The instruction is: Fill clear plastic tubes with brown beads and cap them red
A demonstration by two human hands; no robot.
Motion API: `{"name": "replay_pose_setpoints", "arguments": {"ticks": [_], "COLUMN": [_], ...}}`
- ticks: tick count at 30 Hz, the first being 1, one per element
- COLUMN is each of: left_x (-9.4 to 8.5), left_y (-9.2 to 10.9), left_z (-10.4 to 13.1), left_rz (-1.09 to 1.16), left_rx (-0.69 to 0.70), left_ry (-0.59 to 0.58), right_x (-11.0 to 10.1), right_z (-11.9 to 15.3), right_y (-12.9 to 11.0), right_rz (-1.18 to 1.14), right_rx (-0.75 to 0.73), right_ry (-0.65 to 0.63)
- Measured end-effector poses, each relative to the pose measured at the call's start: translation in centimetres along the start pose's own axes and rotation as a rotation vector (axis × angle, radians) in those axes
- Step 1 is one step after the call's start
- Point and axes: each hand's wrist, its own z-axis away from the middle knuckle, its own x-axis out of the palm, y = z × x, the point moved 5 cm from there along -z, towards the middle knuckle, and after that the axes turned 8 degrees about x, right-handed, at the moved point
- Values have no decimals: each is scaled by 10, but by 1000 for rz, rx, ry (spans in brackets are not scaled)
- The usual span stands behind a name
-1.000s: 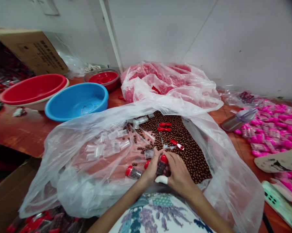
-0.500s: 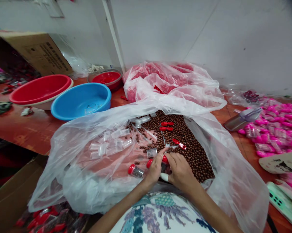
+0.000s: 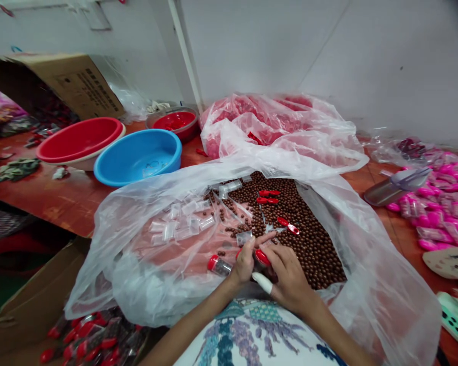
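Note:
Close in front of my body, my left hand [image 3: 244,263] and my right hand [image 3: 289,274] meet around small clear bottles with red caps. One red-capped bottle [image 3: 262,257] shows between them, its lower part hidden by my fingers. Another red cap peeks out behind my left thumb. White wrapping covers my right thumb [image 3: 263,283]. Just left of my hands lies a red-capped bottle [image 3: 219,266] with dark contents. Brown balls [image 3: 316,244] fill the right side of the open plastic bag [image 3: 137,295]. Red spoon-shaped pieces [image 3: 288,225] rest on the balls. Clear empty tubes [image 3: 183,223] are heaped at left.
Blue [image 3: 137,157] and red [image 3: 80,140] basins stand at back left beside a cardboard box [image 3: 80,86]. A bag of red pieces [image 3: 274,122] sits behind. Pink items [image 3: 442,203] and a cup [image 3: 394,187] are at right. A lower box [image 3: 34,295] holds red-capped bottles.
The view has turned slightly left, so everything appears shifted right. My right thumb has tilted, and more of its white wrapping shows. Both hands stay together at the bottles.

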Motion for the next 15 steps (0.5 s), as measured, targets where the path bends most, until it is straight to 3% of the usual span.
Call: {"name": "replay_pose_setpoints", "arguments": {"ticks": [8,12,15], "left_x": [2,-2,-16], "left_y": [-2,6,11], "left_z": [4,3,-7], "left_rz": [19,-155,-332], "left_rx": [-34,0,7], "left_ry": [-85,-186,-178], "right_x": [-3,1,11], "right_z": [-7,-8,-9], "right_y": [-4,-2,-2], "right_rz": [-293,-284,-300], "right_rx": [184,222,216], "right_ry": [-22,-21,-46]}}
